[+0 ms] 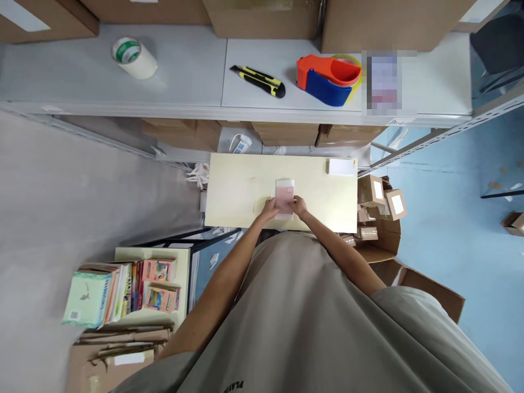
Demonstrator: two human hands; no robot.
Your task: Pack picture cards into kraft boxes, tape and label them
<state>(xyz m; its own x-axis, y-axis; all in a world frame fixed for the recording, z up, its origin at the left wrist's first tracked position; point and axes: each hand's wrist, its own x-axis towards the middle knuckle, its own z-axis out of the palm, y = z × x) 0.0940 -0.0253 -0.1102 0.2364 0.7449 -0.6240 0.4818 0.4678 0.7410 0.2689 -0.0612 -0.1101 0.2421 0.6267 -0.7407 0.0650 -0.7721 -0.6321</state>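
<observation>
A flat pink rectangular item [284,192], with a small outlined shape near its upper right corner, lies over a white sheet or wrapper [285,216] on a pale yellow table [233,188]. I cannot make out whether it is a booklet or a case. My left hand [270,208] grips its lower left edge with thumb and fingers. At the lower right edge, my right hand [299,206] has its fingers pinched on the same item. White shows above and below the pink surface.
A white box [341,166] rests at the table's far right corner. The shelf beyond holds a tape roll [139,60], a utility knife [260,80] and a tape dispenser [327,79]. Books [110,292] stand on the left; cardboard boxes [379,196] are piled on the right.
</observation>
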